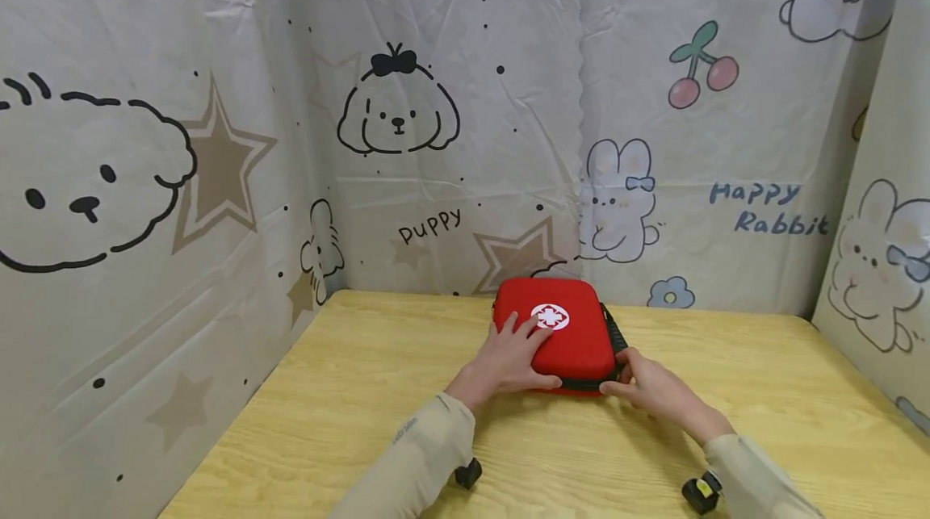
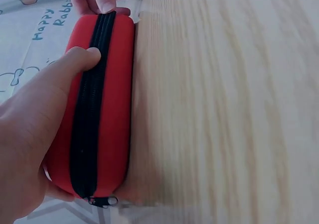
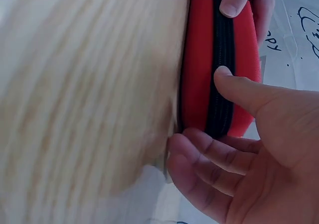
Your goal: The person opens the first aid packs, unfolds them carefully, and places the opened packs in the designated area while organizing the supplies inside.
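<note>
A red first aid case (image 1: 578, 351) with a white cross emblem lies flat on the table. My left hand (image 1: 508, 356) rests on its lid with straight, spread fingers. In the left wrist view, that hand's thumb touches the black zipper band (image 2: 87, 119), which is closed along the near side. Metal zipper pulls (image 2: 110, 200) show at the band's left end. My right hand (image 1: 659, 391) holds the near right corner; in the right wrist view its thumb lies on the zipper band (image 3: 221, 104) and its fingers curl around the corner.
The wood-grain table (image 1: 349, 414) extends on both sides of the case. Printed curtains (image 1: 450, 204) stand behind the table and along its sides. A black strap (image 1: 613, 329) runs along the case's right side. Small black devices (image 1: 701, 493) sit at the wrists.
</note>
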Demonstrator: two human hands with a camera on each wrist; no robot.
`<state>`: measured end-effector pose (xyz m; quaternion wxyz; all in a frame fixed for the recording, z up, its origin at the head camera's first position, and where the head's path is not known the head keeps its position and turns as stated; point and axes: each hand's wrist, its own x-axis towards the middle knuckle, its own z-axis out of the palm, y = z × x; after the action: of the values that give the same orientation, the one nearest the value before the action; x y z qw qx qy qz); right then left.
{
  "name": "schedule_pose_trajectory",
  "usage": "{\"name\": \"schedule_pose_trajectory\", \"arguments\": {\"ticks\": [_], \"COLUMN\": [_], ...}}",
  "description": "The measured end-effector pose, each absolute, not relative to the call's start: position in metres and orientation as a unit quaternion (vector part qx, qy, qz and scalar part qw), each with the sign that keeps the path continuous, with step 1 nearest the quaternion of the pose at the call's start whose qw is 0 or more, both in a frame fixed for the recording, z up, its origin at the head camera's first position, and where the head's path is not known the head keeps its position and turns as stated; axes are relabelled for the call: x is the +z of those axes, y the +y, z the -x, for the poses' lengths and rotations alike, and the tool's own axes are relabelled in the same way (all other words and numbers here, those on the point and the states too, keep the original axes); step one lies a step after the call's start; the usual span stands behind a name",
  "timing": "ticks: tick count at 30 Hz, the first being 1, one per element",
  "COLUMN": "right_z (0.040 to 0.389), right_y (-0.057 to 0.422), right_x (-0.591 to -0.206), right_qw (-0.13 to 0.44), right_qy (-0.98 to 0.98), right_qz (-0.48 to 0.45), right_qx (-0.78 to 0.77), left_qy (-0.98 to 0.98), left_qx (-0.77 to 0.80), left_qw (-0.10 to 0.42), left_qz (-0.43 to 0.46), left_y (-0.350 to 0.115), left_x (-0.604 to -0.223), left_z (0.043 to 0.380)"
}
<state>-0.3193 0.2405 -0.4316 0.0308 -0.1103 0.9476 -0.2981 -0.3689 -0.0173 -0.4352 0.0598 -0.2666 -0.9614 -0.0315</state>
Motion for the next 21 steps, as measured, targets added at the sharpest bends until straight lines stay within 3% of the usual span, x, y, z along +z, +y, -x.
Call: {"name": "schedule_pose_trajectory", "arguments": {"ticks": [21], "right_z": [0.3194], "right_y": [0.2330], "right_x": [-0.4284], "right_qw": [0.044], "right_qy": [0.946], "right_qz": [0.093], "right_qx": [-0.306], "left_qy": [-0.952], "left_qx": [-0.064], "left_qw": [0.123], "left_qz": [0.274], "left_y": [-0.0237], "left_x": [-0.4361], "left_z": [0.3646]}}
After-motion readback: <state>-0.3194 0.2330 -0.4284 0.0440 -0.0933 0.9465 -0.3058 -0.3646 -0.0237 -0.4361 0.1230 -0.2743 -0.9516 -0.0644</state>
